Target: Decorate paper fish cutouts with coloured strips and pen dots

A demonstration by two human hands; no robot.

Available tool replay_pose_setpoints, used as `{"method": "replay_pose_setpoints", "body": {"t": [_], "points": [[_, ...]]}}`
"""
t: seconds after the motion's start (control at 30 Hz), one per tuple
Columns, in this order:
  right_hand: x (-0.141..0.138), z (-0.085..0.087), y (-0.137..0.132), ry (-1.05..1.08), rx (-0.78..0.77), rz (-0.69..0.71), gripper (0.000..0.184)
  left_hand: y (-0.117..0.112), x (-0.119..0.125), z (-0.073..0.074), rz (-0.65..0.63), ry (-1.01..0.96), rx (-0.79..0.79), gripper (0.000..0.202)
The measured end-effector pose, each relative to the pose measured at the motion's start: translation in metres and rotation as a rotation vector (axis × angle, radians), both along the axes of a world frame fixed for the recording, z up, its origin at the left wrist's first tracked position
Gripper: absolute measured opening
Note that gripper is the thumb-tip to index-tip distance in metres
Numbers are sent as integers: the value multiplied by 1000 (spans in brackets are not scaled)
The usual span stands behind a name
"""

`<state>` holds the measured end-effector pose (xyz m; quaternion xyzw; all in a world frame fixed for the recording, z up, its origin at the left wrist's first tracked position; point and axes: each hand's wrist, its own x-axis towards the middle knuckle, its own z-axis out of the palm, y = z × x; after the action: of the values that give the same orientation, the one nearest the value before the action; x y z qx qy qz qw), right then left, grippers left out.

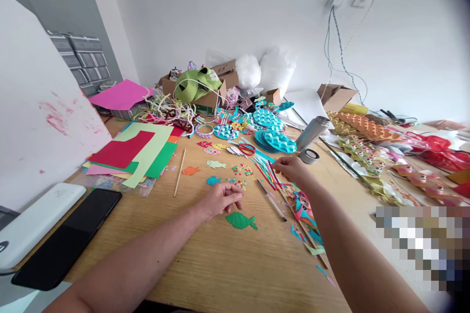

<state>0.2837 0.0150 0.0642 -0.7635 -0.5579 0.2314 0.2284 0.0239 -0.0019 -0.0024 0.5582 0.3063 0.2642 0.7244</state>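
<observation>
Both hands are out over the wooden tabletop [220, 264]. Left hand [220, 199] rests palm down with fingers loosely curled, its fingertips just above the green paper fish [241, 220], which lies flat near the middle of the tabletop; whether the fingers touch the fish I cannot tell. Right hand [292, 168] is farther out, fingers pinched narrow at the bundle of red and blue paper strips [265, 168], though the grip itself is too small to make out. A pen [270, 199] lies between the two hands. Beyond the left hand lie an orange paper fish [191, 170], a blue paper fish [213, 181] and a thin wooden stick [179, 172]. Sheets of coloured paper [135, 154] are stacked to the left, and a black phone [66, 239] lies near the left edge. A tape roll [309, 156] sits just beyond the right hand.
</observation>
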Motion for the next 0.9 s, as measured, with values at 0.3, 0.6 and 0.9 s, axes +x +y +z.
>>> {"method": "replay_pose_setpoints", "body": {"t": [0.3,0.6,0.9], "points": [[-63,18,-43,835,13,22,39,-5,0,12,33,-48,96,53],[-94,4,-56,1009,195,-163,38,-6,1,12,-6,-83,12,37],[-88,-1,-81,997,261,-200,38,-11,-1,21,-55,-34,-16,42]]}}
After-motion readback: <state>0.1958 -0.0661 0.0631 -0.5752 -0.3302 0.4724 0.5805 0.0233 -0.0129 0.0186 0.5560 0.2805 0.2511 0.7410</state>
